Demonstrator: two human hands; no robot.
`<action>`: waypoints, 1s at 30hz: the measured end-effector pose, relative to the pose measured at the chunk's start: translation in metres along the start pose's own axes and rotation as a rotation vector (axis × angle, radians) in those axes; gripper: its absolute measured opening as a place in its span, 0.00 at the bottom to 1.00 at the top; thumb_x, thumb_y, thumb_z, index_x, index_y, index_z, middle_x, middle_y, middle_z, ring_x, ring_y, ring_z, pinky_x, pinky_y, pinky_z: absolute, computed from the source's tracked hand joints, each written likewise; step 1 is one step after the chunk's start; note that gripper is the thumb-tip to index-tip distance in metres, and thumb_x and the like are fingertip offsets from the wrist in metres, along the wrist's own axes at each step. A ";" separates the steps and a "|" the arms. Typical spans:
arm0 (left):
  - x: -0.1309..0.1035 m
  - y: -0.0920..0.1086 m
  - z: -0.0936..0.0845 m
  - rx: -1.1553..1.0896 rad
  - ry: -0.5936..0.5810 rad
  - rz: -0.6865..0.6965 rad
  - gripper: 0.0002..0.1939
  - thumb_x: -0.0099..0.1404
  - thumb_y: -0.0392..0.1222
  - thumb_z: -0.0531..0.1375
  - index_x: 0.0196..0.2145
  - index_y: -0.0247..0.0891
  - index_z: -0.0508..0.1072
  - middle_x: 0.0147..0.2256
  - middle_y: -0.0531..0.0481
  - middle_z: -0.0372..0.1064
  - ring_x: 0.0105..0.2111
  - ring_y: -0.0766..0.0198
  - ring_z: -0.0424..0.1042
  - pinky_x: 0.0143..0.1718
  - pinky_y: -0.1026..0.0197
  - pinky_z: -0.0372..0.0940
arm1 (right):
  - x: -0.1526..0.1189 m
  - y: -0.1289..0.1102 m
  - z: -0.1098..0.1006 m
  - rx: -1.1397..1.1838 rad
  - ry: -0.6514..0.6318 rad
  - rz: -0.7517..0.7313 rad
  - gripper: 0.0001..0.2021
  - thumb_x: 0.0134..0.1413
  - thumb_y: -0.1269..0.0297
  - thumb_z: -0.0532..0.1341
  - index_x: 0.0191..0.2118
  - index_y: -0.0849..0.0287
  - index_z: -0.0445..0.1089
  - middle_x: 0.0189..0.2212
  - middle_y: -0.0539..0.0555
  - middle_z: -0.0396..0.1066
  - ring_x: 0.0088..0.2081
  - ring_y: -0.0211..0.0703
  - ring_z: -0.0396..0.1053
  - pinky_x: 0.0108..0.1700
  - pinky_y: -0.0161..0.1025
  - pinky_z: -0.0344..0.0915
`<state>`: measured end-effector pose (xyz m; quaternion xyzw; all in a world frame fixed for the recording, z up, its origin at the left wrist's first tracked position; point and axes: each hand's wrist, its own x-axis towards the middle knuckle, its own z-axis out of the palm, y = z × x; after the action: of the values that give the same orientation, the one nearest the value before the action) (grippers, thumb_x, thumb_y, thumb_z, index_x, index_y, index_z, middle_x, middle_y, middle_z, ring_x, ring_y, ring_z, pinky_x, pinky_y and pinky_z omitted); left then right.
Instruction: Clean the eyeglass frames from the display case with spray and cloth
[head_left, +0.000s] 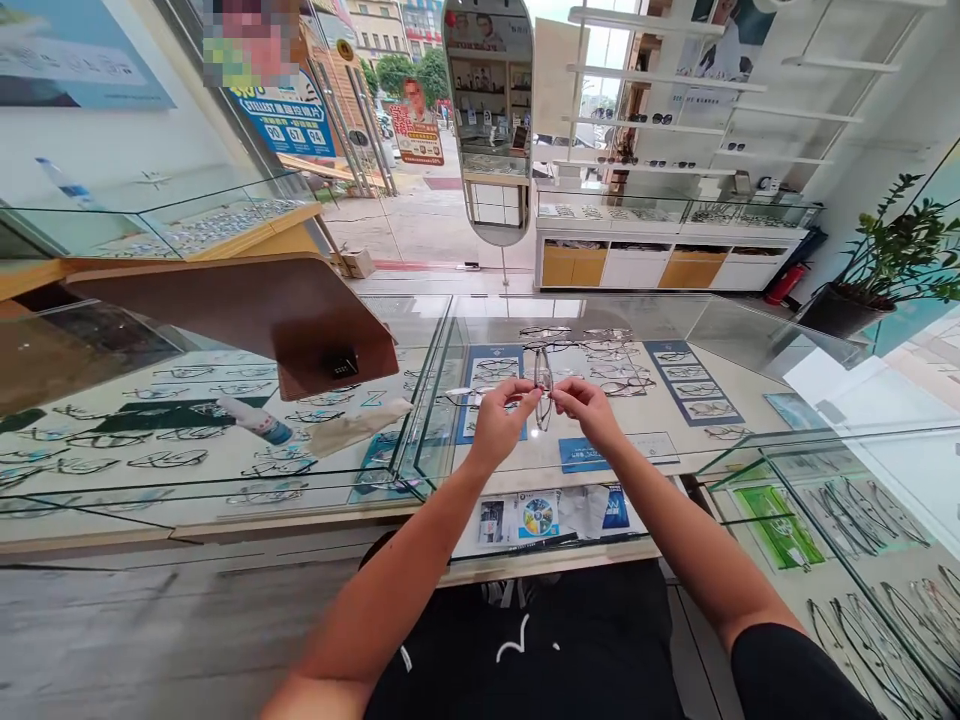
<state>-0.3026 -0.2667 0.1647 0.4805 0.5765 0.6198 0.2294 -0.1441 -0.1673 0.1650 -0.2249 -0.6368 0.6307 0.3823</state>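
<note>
Over the glass display counter, a pair of thin-framed eyeglasses (543, 408) is held up between both hands. My left hand (501, 420) pinches it from the left with thumb and fingertips. From the right, the closed fingers of my right hand (589, 408) grip the same eyeglasses. Below and behind them, several more glasses lie in the counter, some on a dark blue display card (694, 383) at the right and some on another blue card (465, 425) at the left. A blue leaflet (583, 456) lies beneath my right hand.
A brown board (247, 310) juts over the left counter, near a spray bottle (255, 420) and a beige cloth (358, 428). Glass cases hold rows of glasses on both sides. An oval mirror (491, 120) stands beyond the counter; a potted plant (840, 309) is at the right.
</note>
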 end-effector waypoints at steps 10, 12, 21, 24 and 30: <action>-0.002 0.004 -0.003 0.074 -0.011 0.002 0.15 0.71 0.56 0.65 0.39 0.43 0.81 0.42 0.46 0.82 0.48 0.52 0.80 0.58 0.50 0.73 | -0.002 -0.003 0.002 -0.039 0.058 -0.021 0.17 0.51 0.44 0.75 0.32 0.53 0.79 0.25 0.49 0.70 0.30 0.42 0.66 0.36 0.41 0.66; -0.002 0.003 -0.003 0.079 -0.007 -0.002 0.15 0.71 0.57 0.65 0.39 0.43 0.80 0.42 0.46 0.82 0.48 0.52 0.80 0.57 0.50 0.73 | -0.002 -0.003 0.002 -0.047 0.065 -0.028 0.17 0.51 0.44 0.75 0.31 0.53 0.79 0.25 0.49 0.70 0.30 0.42 0.65 0.36 0.41 0.66; 0.000 0.000 -0.005 0.064 0.040 -0.020 0.15 0.70 0.56 0.66 0.41 0.42 0.81 0.45 0.45 0.84 0.49 0.52 0.80 0.58 0.49 0.72 | -0.001 -0.001 -0.001 -0.094 0.075 -0.059 0.15 0.55 0.47 0.73 0.32 0.54 0.78 0.25 0.50 0.70 0.30 0.42 0.64 0.34 0.40 0.61; 0.002 -0.002 -0.006 0.049 0.087 -0.013 0.16 0.70 0.57 0.66 0.42 0.41 0.81 0.46 0.45 0.84 0.50 0.52 0.81 0.58 0.49 0.73 | 0.000 -0.001 -0.002 -0.086 0.117 -0.037 0.14 0.53 0.49 0.73 0.30 0.53 0.76 0.25 0.49 0.69 0.29 0.41 0.62 0.33 0.39 0.59; 0.006 -0.012 -0.007 -0.069 0.220 -0.015 0.19 0.69 0.59 0.68 0.43 0.40 0.80 0.45 0.43 0.84 0.49 0.53 0.82 0.56 0.51 0.75 | 0.003 -0.003 -0.004 -0.026 0.183 0.015 0.13 0.49 0.57 0.70 0.22 0.54 0.69 0.29 0.51 0.72 0.29 0.39 0.61 0.33 0.39 0.60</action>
<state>-0.3141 -0.2622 0.1561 0.3972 0.5800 0.6865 0.1856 -0.1427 -0.1624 0.1678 -0.2914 -0.6057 0.6020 0.4311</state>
